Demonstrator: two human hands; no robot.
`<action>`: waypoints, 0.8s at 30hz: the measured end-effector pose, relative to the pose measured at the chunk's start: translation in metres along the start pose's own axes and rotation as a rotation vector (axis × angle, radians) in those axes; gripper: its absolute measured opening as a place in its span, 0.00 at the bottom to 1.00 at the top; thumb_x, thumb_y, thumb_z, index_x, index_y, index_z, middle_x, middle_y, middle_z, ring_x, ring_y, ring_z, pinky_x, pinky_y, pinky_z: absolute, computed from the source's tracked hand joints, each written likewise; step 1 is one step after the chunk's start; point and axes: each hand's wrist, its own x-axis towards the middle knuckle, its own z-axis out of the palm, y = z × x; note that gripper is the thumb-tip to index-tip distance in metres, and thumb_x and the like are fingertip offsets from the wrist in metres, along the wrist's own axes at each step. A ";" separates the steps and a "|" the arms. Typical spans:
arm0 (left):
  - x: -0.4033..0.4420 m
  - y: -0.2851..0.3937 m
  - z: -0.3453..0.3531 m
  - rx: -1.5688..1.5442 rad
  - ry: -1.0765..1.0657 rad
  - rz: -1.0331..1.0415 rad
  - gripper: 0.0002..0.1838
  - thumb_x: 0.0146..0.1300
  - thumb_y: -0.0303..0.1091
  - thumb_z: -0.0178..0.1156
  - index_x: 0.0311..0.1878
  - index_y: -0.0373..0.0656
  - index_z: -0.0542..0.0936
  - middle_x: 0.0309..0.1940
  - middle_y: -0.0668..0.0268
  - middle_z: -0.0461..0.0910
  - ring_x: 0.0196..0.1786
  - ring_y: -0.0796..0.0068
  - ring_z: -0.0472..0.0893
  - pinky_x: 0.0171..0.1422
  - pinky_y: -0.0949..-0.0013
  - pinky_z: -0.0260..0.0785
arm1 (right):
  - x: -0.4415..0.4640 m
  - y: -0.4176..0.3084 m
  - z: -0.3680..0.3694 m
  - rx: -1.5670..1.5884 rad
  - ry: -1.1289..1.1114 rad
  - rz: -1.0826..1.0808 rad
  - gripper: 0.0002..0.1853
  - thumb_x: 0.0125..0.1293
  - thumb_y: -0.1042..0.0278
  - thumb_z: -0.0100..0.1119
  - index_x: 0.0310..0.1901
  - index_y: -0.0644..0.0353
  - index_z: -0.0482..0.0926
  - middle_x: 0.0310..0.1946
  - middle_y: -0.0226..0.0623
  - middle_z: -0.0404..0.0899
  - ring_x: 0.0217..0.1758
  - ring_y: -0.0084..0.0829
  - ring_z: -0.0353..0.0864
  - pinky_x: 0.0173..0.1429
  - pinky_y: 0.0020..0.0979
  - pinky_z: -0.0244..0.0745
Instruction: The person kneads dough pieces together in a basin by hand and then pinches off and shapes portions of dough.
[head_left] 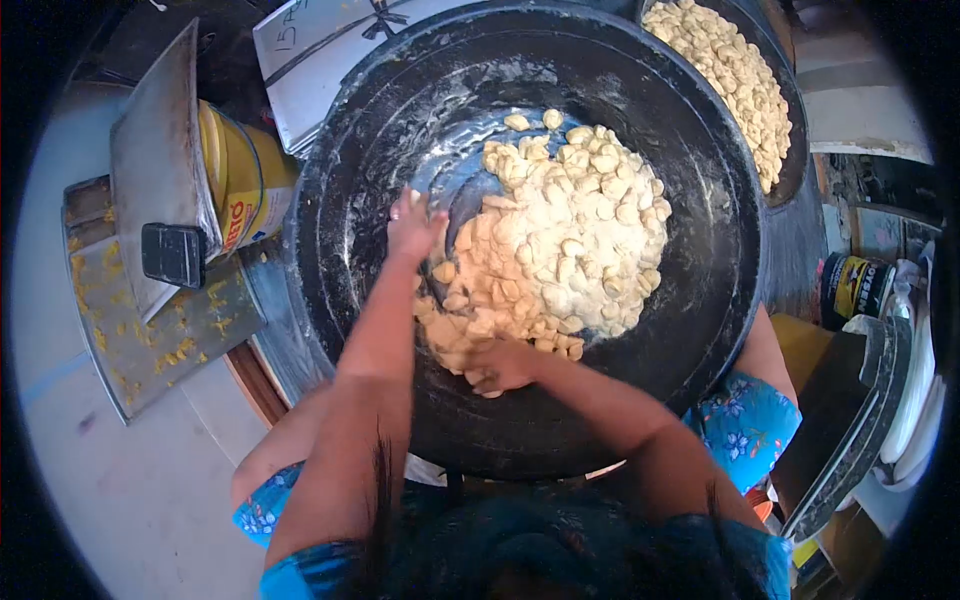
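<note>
A wide black basin (700, 330) stands between my knees and holds a heap of small, pale, rounded dough pieces (610, 210). Loose flour-like powder (525, 225) covers much of the heap. On the heap's left side is my left hand (413, 230), slightly blurred, with its fingers apart near the basin's bare, powder-streaked floor; nothing shows in it. At the near edge of the heap, my right hand (500, 365) curls its fingers around some of the dough pieces. Its fingertips are partly hidden among them.
A second dark basin (795, 150) of similar pieces sits at the back right. To the left are a yellow bucket (235, 170), a leaning board (155, 150), a black phone-like object (173, 255) and a tray with yellow bits (150, 340). Behind lies a pale tied box (320, 60).
</note>
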 end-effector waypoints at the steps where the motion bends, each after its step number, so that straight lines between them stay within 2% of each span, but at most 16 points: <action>1: -0.020 0.025 0.002 0.070 -0.021 -0.061 0.38 0.59 0.58 0.53 0.69 0.48 0.61 0.73 0.54 0.47 0.72 0.48 0.52 0.68 0.52 0.55 | -0.028 0.016 0.004 0.431 0.085 0.195 0.25 0.59 0.48 0.59 0.53 0.55 0.77 0.53 0.41 0.74 0.58 0.35 0.72 0.60 0.47 0.64; 2: -0.048 0.054 0.003 0.137 -0.038 -0.126 0.40 0.60 0.60 0.51 0.71 0.49 0.58 0.74 0.58 0.41 0.75 0.48 0.44 0.71 0.51 0.50 | -0.057 0.035 0.002 0.856 0.170 0.391 0.22 0.58 0.50 0.60 0.50 0.56 0.78 0.49 0.42 0.77 0.52 0.34 0.77 0.56 0.40 0.71; 3: -0.069 0.066 0.028 0.178 -0.079 -0.138 0.40 0.60 0.60 0.51 0.71 0.49 0.57 0.75 0.58 0.41 0.75 0.48 0.43 0.72 0.51 0.47 | -0.084 0.046 -0.024 0.667 0.195 0.629 0.29 0.60 0.40 0.57 0.48 0.62 0.80 0.44 0.41 0.79 0.43 0.31 0.78 0.48 0.30 0.72; 4: -0.093 0.073 0.056 0.221 -0.119 -0.149 0.40 0.60 0.59 0.51 0.71 0.49 0.57 0.75 0.58 0.40 0.75 0.49 0.41 0.73 0.51 0.45 | -0.108 0.052 -0.050 0.559 0.066 0.899 0.30 0.59 0.38 0.57 0.44 0.61 0.82 0.39 0.40 0.80 0.42 0.31 0.79 0.48 0.32 0.73; 6: -0.148 0.094 0.072 0.033 -0.164 -0.203 0.39 0.59 0.59 0.53 0.69 0.48 0.61 0.72 0.56 0.50 0.72 0.47 0.52 0.70 0.49 0.52 | -0.151 0.098 -0.022 0.394 0.015 0.854 0.35 0.57 0.33 0.55 0.51 0.60 0.78 0.44 0.42 0.79 0.43 0.37 0.80 0.50 0.35 0.73; 9: -0.161 0.099 -0.002 -0.080 -0.676 -0.061 0.33 0.58 0.58 0.55 0.60 0.44 0.70 0.62 0.54 0.65 0.64 0.46 0.65 0.64 0.49 0.61 | -0.122 0.105 0.020 1.276 0.222 1.210 0.43 0.56 0.29 0.54 0.62 0.58 0.68 0.57 0.47 0.72 0.53 0.44 0.75 0.59 0.41 0.68; 11: -0.131 0.074 -0.032 -0.120 -0.627 -0.152 0.32 0.58 0.60 0.54 0.56 0.43 0.74 0.54 0.53 0.71 0.58 0.51 0.70 0.57 0.52 0.68 | -0.057 0.072 0.045 1.317 0.264 0.945 0.49 0.55 0.27 0.54 0.69 0.56 0.57 0.66 0.48 0.61 0.64 0.47 0.65 0.66 0.46 0.59; 12: -0.123 0.058 -0.041 -0.051 -0.390 -0.156 0.31 0.59 0.59 0.54 0.53 0.41 0.76 0.53 0.52 0.72 0.56 0.51 0.72 0.56 0.52 0.67 | -0.029 0.047 0.053 1.458 0.424 0.910 0.47 0.57 0.29 0.52 0.70 0.54 0.56 0.68 0.44 0.56 0.69 0.42 0.56 0.68 0.46 0.55; 13: -0.113 0.041 -0.049 0.014 -0.153 -0.155 0.30 0.59 0.58 0.54 0.50 0.39 0.78 0.52 0.51 0.72 0.55 0.51 0.73 0.55 0.52 0.67 | 0.000 0.028 0.058 1.583 0.441 0.742 0.45 0.59 0.30 0.51 0.71 0.52 0.54 0.69 0.43 0.56 0.69 0.43 0.56 0.68 0.46 0.55; 14: -0.092 0.007 -0.025 -0.084 -0.160 -0.248 0.32 0.58 0.59 0.55 0.51 0.37 0.77 0.50 0.52 0.75 0.58 0.47 0.70 0.58 0.53 0.66 | 0.018 0.016 0.059 1.697 0.451 0.567 0.44 0.60 0.31 0.50 0.71 0.51 0.53 0.69 0.42 0.56 0.69 0.43 0.56 0.68 0.46 0.56; 15: -0.082 -0.009 0.000 -0.460 -0.228 -0.377 0.34 0.60 0.60 0.53 0.56 0.37 0.75 0.54 0.50 0.74 0.59 0.49 0.71 0.61 0.53 0.64 | 0.020 0.007 0.051 1.711 0.392 0.507 0.44 0.61 0.31 0.49 0.71 0.50 0.53 0.69 0.42 0.55 0.69 0.43 0.56 0.68 0.46 0.56; 18: -0.068 -0.003 0.016 -0.212 -0.362 -0.396 0.29 0.62 0.57 0.53 0.50 0.38 0.79 0.44 0.51 0.81 0.48 0.52 0.79 0.56 0.59 0.68 | 0.002 -0.015 0.004 1.571 0.238 0.342 0.43 0.61 0.31 0.48 0.71 0.50 0.54 0.70 0.43 0.55 0.68 0.44 0.59 0.65 0.46 0.62; 19: -0.055 -0.038 0.076 -0.591 -0.694 -0.591 0.31 0.61 0.58 0.54 0.56 0.41 0.76 0.51 0.55 0.79 0.52 0.59 0.79 0.56 0.61 0.69 | -0.022 0.005 0.000 1.576 0.147 0.311 0.45 0.60 0.30 0.48 0.70 0.55 0.55 0.69 0.46 0.56 0.65 0.46 0.65 0.62 0.47 0.66; 21: -0.084 0.005 0.038 -1.037 -0.856 -0.765 0.32 0.61 0.58 0.54 0.58 0.41 0.74 0.52 0.55 0.78 0.52 0.60 0.79 0.56 0.61 0.69 | -0.078 0.050 0.005 1.439 -0.070 0.729 0.48 0.60 0.29 0.48 0.70 0.62 0.53 0.68 0.48 0.56 0.62 0.47 0.69 0.61 0.47 0.69; 23: -0.121 0.041 0.023 -1.137 -0.902 -0.757 0.33 0.61 0.58 0.55 0.59 0.41 0.73 0.53 0.56 0.78 0.52 0.61 0.78 0.56 0.61 0.70 | -0.121 0.079 0.032 1.240 0.095 1.147 0.48 0.60 0.29 0.47 0.68 0.66 0.55 0.67 0.50 0.59 0.62 0.47 0.69 0.62 0.47 0.67; 24: -0.146 0.058 0.023 -1.138 -0.914 -0.730 0.33 0.61 0.58 0.55 0.60 0.42 0.72 0.53 0.56 0.77 0.52 0.61 0.78 0.56 0.61 0.70 | -0.114 0.080 0.036 1.410 0.171 1.094 0.48 0.60 0.28 0.47 0.67 0.65 0.57 0.66 0.49 0.60 0.61 0.46 0.70 0.62 0.47 0.68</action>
